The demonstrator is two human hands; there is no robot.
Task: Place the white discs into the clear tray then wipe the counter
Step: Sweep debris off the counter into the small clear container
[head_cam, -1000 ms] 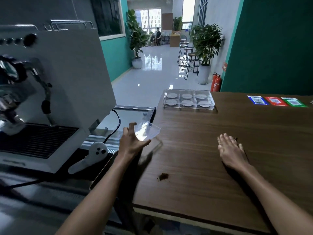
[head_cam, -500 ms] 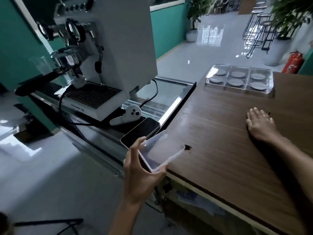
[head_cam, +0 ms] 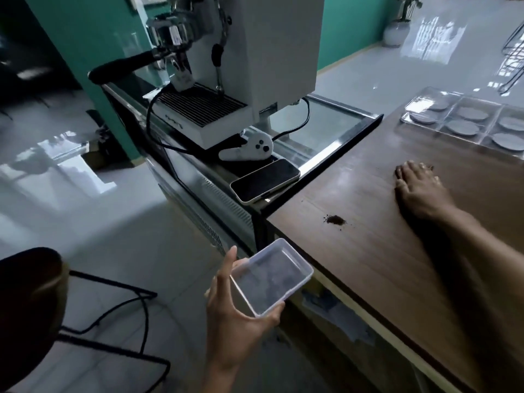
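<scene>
Now wiping stage: left hand (head_cam: 241, 319) fingers curled around small clear container (head_cam: 271, 276), off counter (head_cam: 397, 265) edge. Right hand (head_cam: 419, 191) flat, empty. White discs (head_cam: 462, 127) in clear tray (head_cam: 425, 107) beyond. Best held under edge, sweeping brown spill (head_cam: 336, 219) in.

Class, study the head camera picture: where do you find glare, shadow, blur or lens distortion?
Head view: window glare washes the glossy floor; the right hand and forearm throw a dark shadow on the wooden counter; the counter's far edge and the clear tray smear with blur; the wide lens tilts the espresso machine.
</scene>
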